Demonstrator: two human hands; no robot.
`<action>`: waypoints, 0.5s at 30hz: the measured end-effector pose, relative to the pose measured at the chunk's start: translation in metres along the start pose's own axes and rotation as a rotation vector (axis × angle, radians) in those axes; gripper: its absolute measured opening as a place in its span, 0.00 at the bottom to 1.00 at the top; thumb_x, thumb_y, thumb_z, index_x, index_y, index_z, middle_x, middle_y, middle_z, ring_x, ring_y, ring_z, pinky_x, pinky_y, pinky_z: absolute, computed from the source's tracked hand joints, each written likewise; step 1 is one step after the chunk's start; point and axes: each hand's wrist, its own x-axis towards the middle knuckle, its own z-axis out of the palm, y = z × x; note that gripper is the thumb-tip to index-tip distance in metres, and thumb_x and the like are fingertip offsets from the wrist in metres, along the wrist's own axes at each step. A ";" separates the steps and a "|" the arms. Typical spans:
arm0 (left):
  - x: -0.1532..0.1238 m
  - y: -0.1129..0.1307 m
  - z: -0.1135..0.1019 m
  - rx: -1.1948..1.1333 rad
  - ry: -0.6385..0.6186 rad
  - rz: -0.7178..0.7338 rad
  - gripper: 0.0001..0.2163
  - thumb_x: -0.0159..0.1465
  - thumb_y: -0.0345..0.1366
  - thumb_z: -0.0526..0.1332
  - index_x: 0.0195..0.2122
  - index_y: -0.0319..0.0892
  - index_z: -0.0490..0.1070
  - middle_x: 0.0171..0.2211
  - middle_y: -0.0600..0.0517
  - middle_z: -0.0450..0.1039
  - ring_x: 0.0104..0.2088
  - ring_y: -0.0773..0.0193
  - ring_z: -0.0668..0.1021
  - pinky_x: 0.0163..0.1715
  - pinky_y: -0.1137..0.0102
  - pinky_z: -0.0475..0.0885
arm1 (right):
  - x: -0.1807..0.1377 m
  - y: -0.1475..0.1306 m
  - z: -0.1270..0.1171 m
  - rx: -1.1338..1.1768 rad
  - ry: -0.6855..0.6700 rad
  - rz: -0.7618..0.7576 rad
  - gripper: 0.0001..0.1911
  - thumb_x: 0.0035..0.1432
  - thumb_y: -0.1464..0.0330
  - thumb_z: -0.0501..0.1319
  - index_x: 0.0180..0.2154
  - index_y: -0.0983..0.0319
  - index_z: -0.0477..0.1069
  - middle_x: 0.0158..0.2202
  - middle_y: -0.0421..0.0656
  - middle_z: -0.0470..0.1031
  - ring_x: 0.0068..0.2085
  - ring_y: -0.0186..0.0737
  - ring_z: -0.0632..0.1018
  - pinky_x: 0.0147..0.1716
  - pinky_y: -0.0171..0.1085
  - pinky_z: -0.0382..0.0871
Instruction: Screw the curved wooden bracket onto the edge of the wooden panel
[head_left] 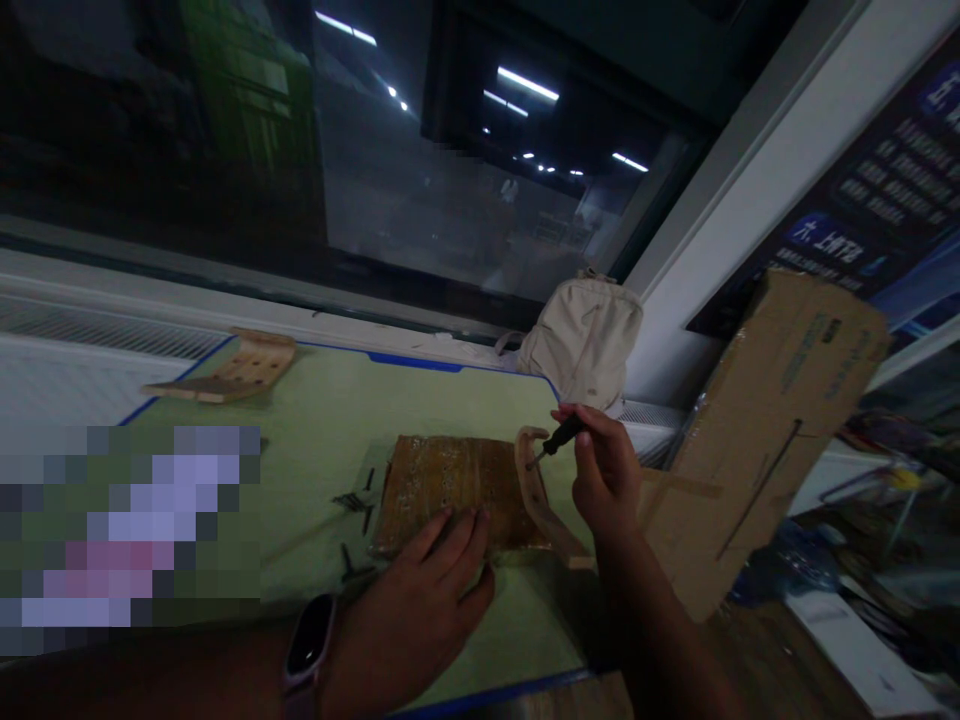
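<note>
My right hand [606, 465] grips a screwdriver [562, 434] by its dark handle. The screwdriver's tip meets a curved wooden piece [536, 500] standing along the right end of a brown, tape-covered block [465, 480]. Flat on the near side of that block rests my left hand [435, 600], its fingers stretched out. Several dark screws [352, 500] lie on the table just left of the block, with more dark pieces [352, 565] nearer to my left wrist. Whether the tip sits in a screw is too small to tell.
The light green table [322, 400] has a blue edge. Another bent wooden piece [244, 365] with holes lies at its far left corner. A beige backpack [585, 335] stands behind the far right corner, under the window. A large cardboard box [780, 420] leans at the right.
</note>
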 end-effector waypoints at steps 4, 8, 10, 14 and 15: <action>-0.001 0.002 0.002 0.002 -0.009 -0.002 0.15 0.65 0.46 0.69 0.47 0.45 0.72 0.61 0.37 0.72 0.60 0.46 0.73 0.65 0.52 0.48 | 0.001 0.000 0.004 0.006 0.055 0.061 0.10 0.69 0.68 0.62 0.50 0.54 0.73 0.43 0.43 0.81 0.37 0.38 0.85 0.38 0.42 0.83; 0.000 0.001 0.001 0.004 -0.003 0.000 0.16 0.65 0.46 0.69 0.48 0.44 0.73 0.61 0.36 0.73 0.59 0.45 0.74 0.64 0.52 0.48 | 0.001 0.005 0.000 -0.177 0.189 0.066 0.12 0.63 0.68 0.67 0.47 0.56 0.71 0.37 0.39 0.75 0.32 0.34 0.79 0.29 0.34 0.76; 0.001 0.000 -0.001 -0.004 0.005 0.004 0.15 0.64 0.46 0.69 0.47 0.44 0.73 0.60 0.35 0.73 0.59 0.44 0.74 0.64 0.51 0.48 | 0.001 0.005 -0.004 -0.247 0.179 0.020 0.13 0.61 0.69 0.68 0.47 0.56 0.71 0.37 0.39 0.73 0.33 0.35 0.77 0.29 0.34 0.74; 0.002 -0.001 -0.003 0.011 -0.014 0.017 0.14 0.66 0.45 0.67 0.48 0.44 0.73 0.60 0.35 0.73 0.59 0.45 0.74 0.65 0.52 0.48 | -0.002 -0.002 -0.005 -0.253 0.050 -0.083 0.12 0.66 0.69 0.63 0.50 0.55 0.73 0.45 0.46 0.76 0.47 0.44 0.80 0.43 0.45 0.78; 0.002 -0.001 -0.003 0.017 -0.015 0.016 0.14 0.67 0.45 0.67 0.48 0.44 0.73 0.60 0.35 0.74 0.59 0.45 0.75 0.65 0.52 0.48 | -0.003 -0.003 -0.004 -0.221 0.015 -0.081 0.13 0.67 0.69 0.61 0.52 0.55 0.73 0.47 0.47 0.77 0.50 0.46 0.80 0.46 0.48 0.79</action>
